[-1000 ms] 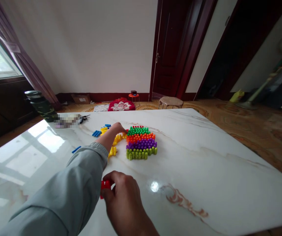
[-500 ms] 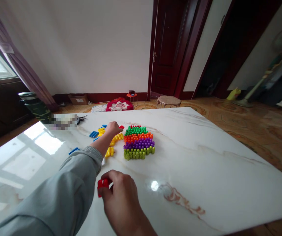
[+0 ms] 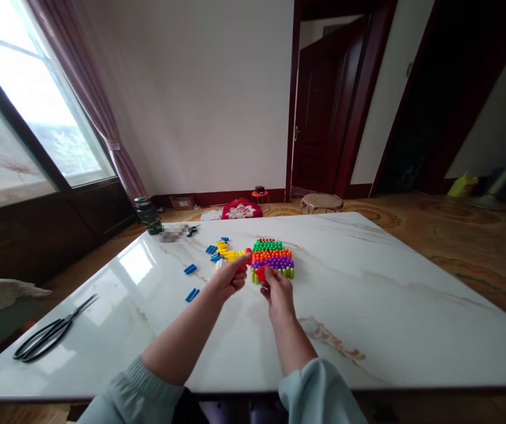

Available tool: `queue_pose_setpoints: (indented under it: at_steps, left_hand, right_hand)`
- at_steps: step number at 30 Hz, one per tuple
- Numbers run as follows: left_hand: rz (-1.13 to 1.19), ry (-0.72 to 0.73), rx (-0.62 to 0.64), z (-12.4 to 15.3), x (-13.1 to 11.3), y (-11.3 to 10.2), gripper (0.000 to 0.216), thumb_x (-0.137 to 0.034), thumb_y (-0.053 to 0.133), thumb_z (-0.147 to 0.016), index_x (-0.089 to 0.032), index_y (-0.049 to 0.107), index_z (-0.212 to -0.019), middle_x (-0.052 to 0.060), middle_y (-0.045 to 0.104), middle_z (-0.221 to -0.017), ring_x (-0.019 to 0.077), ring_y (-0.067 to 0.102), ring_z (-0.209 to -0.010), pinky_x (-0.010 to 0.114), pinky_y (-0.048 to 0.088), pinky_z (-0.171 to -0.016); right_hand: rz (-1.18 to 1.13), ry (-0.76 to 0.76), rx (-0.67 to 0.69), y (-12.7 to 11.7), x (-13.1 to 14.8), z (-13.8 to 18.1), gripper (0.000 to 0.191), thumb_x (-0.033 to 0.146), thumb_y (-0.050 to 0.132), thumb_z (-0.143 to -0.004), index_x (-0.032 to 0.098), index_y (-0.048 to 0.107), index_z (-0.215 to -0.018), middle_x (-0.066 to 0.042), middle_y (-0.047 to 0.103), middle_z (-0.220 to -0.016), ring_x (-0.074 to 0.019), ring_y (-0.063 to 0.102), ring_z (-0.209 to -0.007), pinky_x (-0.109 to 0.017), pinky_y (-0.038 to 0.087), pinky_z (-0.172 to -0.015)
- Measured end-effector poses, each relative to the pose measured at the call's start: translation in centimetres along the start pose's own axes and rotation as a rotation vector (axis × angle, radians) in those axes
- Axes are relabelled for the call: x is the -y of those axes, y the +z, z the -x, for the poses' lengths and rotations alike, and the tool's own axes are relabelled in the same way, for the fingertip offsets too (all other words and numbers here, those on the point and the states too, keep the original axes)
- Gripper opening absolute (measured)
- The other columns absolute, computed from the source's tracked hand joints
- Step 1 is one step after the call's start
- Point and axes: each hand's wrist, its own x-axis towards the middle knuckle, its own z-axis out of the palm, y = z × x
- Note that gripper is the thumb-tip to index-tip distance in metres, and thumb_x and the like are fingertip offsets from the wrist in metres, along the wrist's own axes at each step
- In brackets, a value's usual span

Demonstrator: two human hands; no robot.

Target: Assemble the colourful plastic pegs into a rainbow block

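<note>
My left hand (image 3: 230, 277) is closed, with a red plastic bead piece (image 3: 249, 255) pinched at its thumb and fingertips. Just to its right, my right hand (image 3: 278, 288) pinches another small red bead piece (image 3: 260, 273). Both hands are raised over the table, a short gap apart. Behind them lies a block of beads (image 3: 272, 254) in bands of red, green, orange, purple and olive, its near left corner partly covered by my right hand. Yellow beads (image 3: 230, 255) sit left of the block, partly hidden by my left hand. Several blue beads (image 3: 192, 294) are scattered farther left.
Long-handled black scissors (image 3: 54, 335) lie on the marble-patterned table (image 3: 389, 318) at the left. A camouflage flask (image 3: 147, 215), a blurred-out item and small pliers (image 3: 192, 230) stand or lie by the far left edge. Beyond the table is a round stool (image 3: 322, 203).
My left hand has come back from the far beads to meet my right, which has moved forward and right. The view has tilted up and swung left, bringing the scissors into sight.
</note>
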Motion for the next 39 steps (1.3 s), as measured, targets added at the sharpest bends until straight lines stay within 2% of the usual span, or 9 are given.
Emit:
queue_pose_setpoints:
  at_steps: [3, 7, 9, 12, 15, 18, 21, 27, 39]
  left_hand:
    - [0.105, -0.021, 0.067, 2.6, 0.8, 1.1, 0.056, -0.051, 0.084, -0.057, -0.02, 0.039, -0.068, -0.011, 0.034, -0.053, -0.001, 0.019, -0.039, 0.012, 0.012, -0.034]
    - [0.279, -0.055, 0.098, 3.2, 1.8, 1.2, 0.054, -0.044, 0.088, -0.053, -0.018, 0.044, -0.071, -0.011, 0.036, -0.052, -0.0022, 0.019, -0.038, 0.01, 0.01, -0.035]
    - [0.3, -0.073, 0.078, 2.7, 2.1, 0.8, 0.055, -0.043, 0.09, -0.05, -0.017, 0.048, -0.073, -0.011, 0.037, -0.051, -0.0025, 0.018, -0.038, 0.01, 0.009, -0.035]
    - [0.22, -0.046, 0.061, 2.0, 2.3, 0.2, 0.058, -0.047, 0.09, -0.045, -0.016, 0.048, -0.07, -0.012, 0.035, -0.05, -0.0023, 0.017, -0.039, 0.011, 0.008, -0.036]
    - [0.149, 0.008, 0.071, 1.9, 2.2, 0.0, 0.06, -0.05, 0.089, -0.045, -0.017, 0.044, -0.065, -0.013, 0.03, -0.049, -0.0018, 0.015, -0.04, 0.013, 0.006, -0.037]
    - [0.091, 0.005, 0.081, 2.2, 2.0, -0.1, 0.06, -0.053, 0.087, -0.045, -0.018, 0.043, -0.064, -0.013, 0.027, -0.049, -0.0011, 0.014, -0.041, 0.015, 0.005, -0.039]
    - [0.048, -0.012, 0.092, 2.5, 2.0, -0.3, 0.06, -0.055, 0.087, -0.044, -0.017, 0.046, -0.067, -0.013, 0.028, -0.05, -0.0004, 0.014, -0.042, 0.017, 0.005, -0.04]
    - [-0.054, -0.02, 0.104, 2.3, 2.8, -0.4, 0.061, -0.058, 0.084, -0.044, -0.015, 0.053, -0.073, -0.012, 0.031, -0.052, 0.0009, 0.017, -0.043, 0.019, 0.007, -0.042]
    - [-0.047, -0.01, 0.068, 2.0, 2.6, -2.0, 0.061, -0.058, 0.085, -0.044, -0.017, 0.051, -0.073, -0.012, 0.029, -0.052, 0.0009, 0.015, -0.044, 0.018, 0.006, -0.042]
  right_hand:
    - [-0.103, 0.022, 0.017, -1.2, 0.5, -0.5, 0.053, 0.051, 0.083, -0.046, 0.017, 0.063, -0.082, 0.007, 0.053, -0.052, -0.0058, 0.044, -0.044, -0.018, 0.037, -0.044]
    - [-0.024, -0.139, -0.081, -4.1, 0.5, -2.6, 0.052, 0.051, 0.081, -0.048, 0.017, 0.063, -0.084, 0.005, 0.059, -0.056, -0.0073, 0.047, -0.045, -0.02, 0.038, -0.045]
    - [0.145, -0.268, -0.153, -6.2, 0.1, -4.2, 0.042, 0.046, 0.077, -0.055, 0.017, 0.062, -0.082, 0.001, 0.065, -0.061, -0.0111, 0.054, -0.05, -0.023, 0.042, -0.05]
    - [0.577, -0.439, -0.109, -8.9, -0.9, -6.4, 0.02, 0.034, 0.067, -0.064, 0.019, 0.064, -0.076, -0.001, 0.068, -0.065, -0.0161, 0.061, -0.059, -0.027, 0.047, -0.06]
    - [0.954, -0.509, -0.083, -10.3, -1.7, -7.7, 0.014, 0.028, 0.059, -0.069, 0.021, 0.067, -0.078, -0.001, 0.071, -0.073, -0.0171, 0.061, -0.063, -0.029, 0.046, -0.064]
    - [1.102, -0.534, -0.064, -10.4, -2.2, -8.6, 0.018, 0.024, 0.056, -0.07, 0.023, 0.07, -0.082, -0.001, 0.072, -0.082, -0.0174, 0.062, -0.069, -0.028, 0.046, -0.067]
    - [1.062, -0.539, -0.028, -10.5, -2.4, -9.3, 0.029, 0.021, 0.059, -0.066, 0.022, 0.069, -0.094, -0.001, 0.072, -0.091, -0.0159, 0.063, -0.071, -0.027, 0.047, -0.068]
    - [1.115, -0.473, -0.194, -11.1, -2.2, -9.2, 0.03, 0.029, 0.069, -0.065, 0.021, 0.066, -0.094, -0.002, 0.07, -0.092, -0.0164, 0.063, -0.071, -0.026, 0.045, -0.064]
    - [1.157, -0.493, 0.066, -7.6, -3.6, -7.5, 0.013, 0.019, 0.064, -0.07, 0.022, 0.072, -0.079, -0.001, 0.072, -0.078, -0.0167, 0.065, -0.074, -0.024, 0.045, -0.067]
